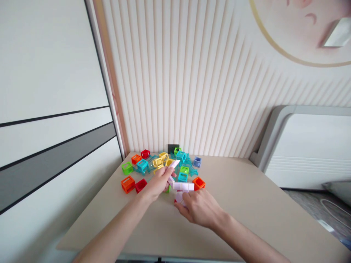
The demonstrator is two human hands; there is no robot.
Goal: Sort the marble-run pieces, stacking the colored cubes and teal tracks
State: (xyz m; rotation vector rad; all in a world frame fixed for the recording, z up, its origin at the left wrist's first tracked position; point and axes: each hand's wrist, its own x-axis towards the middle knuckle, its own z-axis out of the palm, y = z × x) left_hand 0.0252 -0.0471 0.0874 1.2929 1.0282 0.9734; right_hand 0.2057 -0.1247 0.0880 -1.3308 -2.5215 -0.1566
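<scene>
My left hand (158, 182) is closed around a pale lilac jointed plastic strip (184, 186) whose segments run toward the right. One end of the strip (174, 163) sticks up past my left fingers. In front of it, my right hand (201, 206) has its fingers closed on a small whitish-lilac piece (179, 197) with a bit of red at its edge. Whether this piece is joined to the strip I cannot tell. Just beyond my right hand sits an orange cube frame (199, 183). A red cube frame (140, 185) lies left of my left wrist.
Several hollow cube frames in yellow (158, 163), blue (143, 166), green (127, 168) and orange (128, 184) spread over the table (236, 204), among clear teal pieces (189, 160). A black box (173, 148) stands against the ribbed wall (186, 80). A white cabinet is at left.
</scene>
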